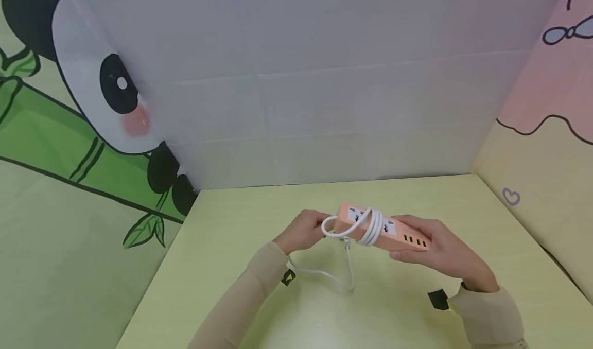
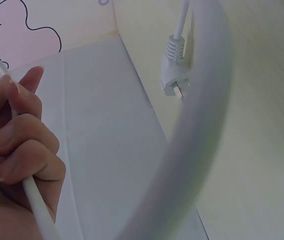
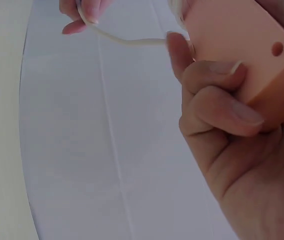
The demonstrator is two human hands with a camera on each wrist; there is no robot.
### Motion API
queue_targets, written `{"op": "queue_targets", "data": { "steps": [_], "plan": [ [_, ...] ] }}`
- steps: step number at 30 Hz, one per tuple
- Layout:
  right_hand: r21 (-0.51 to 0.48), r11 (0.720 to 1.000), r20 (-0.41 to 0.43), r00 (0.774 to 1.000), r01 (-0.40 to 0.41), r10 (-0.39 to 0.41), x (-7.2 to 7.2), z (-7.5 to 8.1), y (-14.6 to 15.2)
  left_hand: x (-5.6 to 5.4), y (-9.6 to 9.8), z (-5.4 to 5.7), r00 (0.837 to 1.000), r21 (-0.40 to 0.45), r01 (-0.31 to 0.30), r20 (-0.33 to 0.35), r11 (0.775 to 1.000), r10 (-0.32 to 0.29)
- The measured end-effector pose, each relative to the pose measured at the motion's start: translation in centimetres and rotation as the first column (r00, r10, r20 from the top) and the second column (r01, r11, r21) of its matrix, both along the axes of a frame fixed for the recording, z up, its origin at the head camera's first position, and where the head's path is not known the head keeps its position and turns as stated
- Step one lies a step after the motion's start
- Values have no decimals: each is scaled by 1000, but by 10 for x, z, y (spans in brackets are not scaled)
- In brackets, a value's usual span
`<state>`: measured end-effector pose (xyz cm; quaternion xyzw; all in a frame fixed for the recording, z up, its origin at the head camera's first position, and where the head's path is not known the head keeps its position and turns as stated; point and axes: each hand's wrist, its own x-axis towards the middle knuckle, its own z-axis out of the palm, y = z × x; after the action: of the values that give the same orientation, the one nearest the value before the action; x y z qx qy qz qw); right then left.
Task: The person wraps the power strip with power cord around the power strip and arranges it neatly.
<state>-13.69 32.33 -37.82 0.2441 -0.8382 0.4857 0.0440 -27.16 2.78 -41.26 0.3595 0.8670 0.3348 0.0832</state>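
Observation:
My right hand [image 1: 442, 246] grips the right end of a salmon-pink power strip [image 1: 396, 241], held above the table and tilted down to the right. Its sockets and several USB slots face up. White cord [image 1: 372, 228] is wound in several turns around the strip's middle. At the strip's left end, my left hand [image 1: 303, 230] pinches the cord; in the left wrist view its curled fingers [image 2: 32, 155] close round the white cord [image 2: 39, 210]. A white plug [image 2: 174, 70] dangles below on the loose end. The right wrist view shows the strip's plain underside [image 3: 242, 45] with one round hole.
A pale yellow table [image 1: 222, 297] lies beneath both hands. Behind it rises a whitish wall panel [image 1: 324, 107]. A panda-and-bamboo panel [image 1: 92, 184] stands at the left, a pink and cream one [image 1: 533, 158] at the right.

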Motion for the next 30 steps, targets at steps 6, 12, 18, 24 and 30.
{"op": "queue_targets", "data": {
  "steps": [6, 12, 18, 24, 30],
  "plan": [
    [-2, 999, -35, 999, 35, -35, -1, -2, 2, 6, -2, -1, 1000, 33, -2, 20, 999, 2],
    [-17, 996, -88, 992, 84, -85, -2, -5, 4, 17, -3, -2, 996, 50, 11, 89, 999, -15],
    [-8, 983, -88, 979, 183, -183, -3, -5, 4, 30, -2, 1, 996, 10, -20, 81, 1000, 20],
    [0, 970, -74, 968, 242, -242, -5, -3, 3, 45, 1, 5, 999, -20, -12, 42, 1000, 13],
    [0, 960, -66, 958, 280, -280, -4, -1, 1, 61, 5, 12, 999, -44, 36, -27, 998, -38]
  ]
}}
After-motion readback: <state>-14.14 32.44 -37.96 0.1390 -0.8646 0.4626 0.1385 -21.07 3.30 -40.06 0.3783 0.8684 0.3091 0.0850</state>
